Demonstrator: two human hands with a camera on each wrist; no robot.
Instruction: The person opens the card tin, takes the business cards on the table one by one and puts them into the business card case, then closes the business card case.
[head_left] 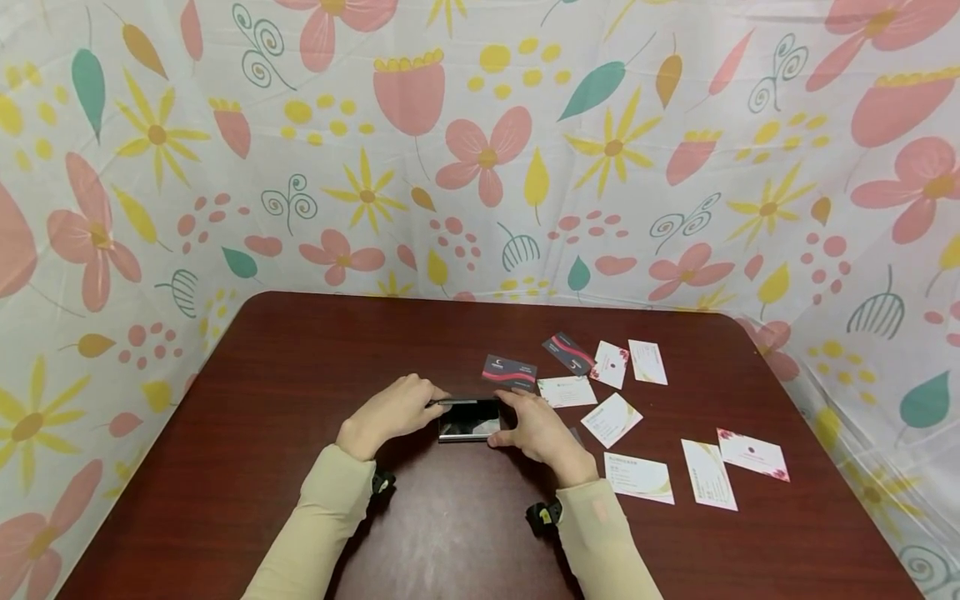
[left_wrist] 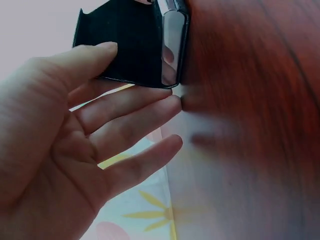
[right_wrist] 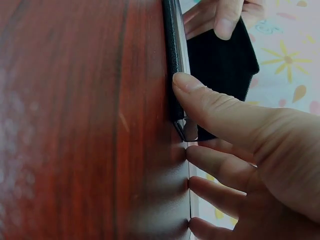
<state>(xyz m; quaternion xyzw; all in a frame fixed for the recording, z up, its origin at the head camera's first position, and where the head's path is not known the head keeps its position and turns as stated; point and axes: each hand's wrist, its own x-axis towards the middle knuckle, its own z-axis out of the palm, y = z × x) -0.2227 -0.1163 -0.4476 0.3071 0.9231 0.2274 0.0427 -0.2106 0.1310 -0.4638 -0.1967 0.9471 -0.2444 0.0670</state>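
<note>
Card case (head_left: 467,427) sits on the table (head_left: 300,358) between my hands, lid (left_wrist: 132,45) up — left hand (head_left: 397,412) pinching the lid, right hand (head_left: 538,429) gripping its right end — probably light, stiff, slick on the metal, so best held by the ends.

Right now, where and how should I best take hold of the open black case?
I'd grip its base at the right end with the right hand, coming from the right, thumb on the near long edge. The base seems to rest on the table, long side facing you, while the raised lid at the far side may swing if pulled.
</note>
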